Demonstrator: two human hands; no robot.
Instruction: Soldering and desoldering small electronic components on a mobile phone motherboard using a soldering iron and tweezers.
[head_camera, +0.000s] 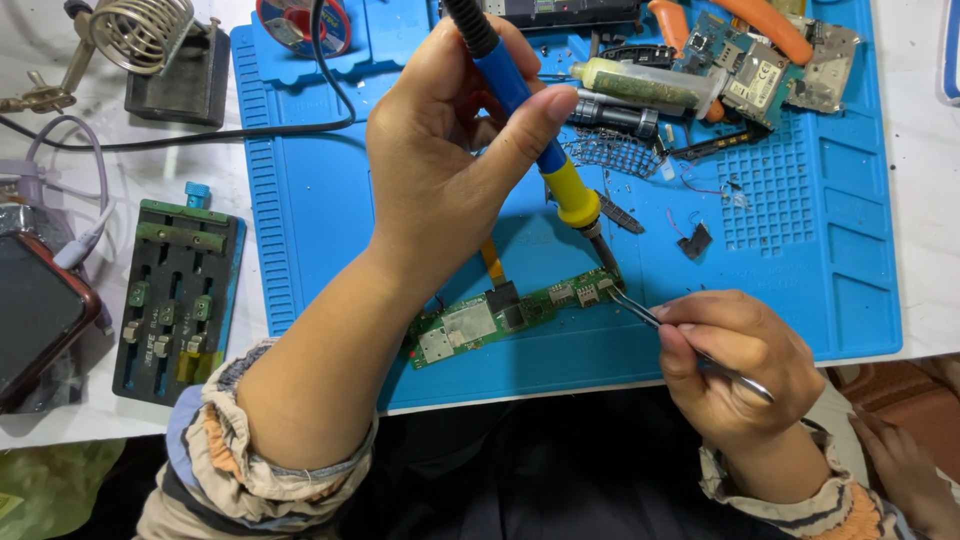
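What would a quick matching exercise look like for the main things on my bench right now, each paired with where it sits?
Things:
1. soldering iron
2. tweezers
3. green circuit board
4. coiled iron stand

Places:
A. top left corner, off the blue mat
B. flat on the mat, under both tool tips
C. in the left hand, tip down
D. in the right hand, tips at the board's right end

Pairs: 1-C, 2-D, 3-B, 4-A

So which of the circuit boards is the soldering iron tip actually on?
The long green circuit board lying alone at the mat's near edge, under the soldering iron and tweezers; the other boards sit piled at the far corner.
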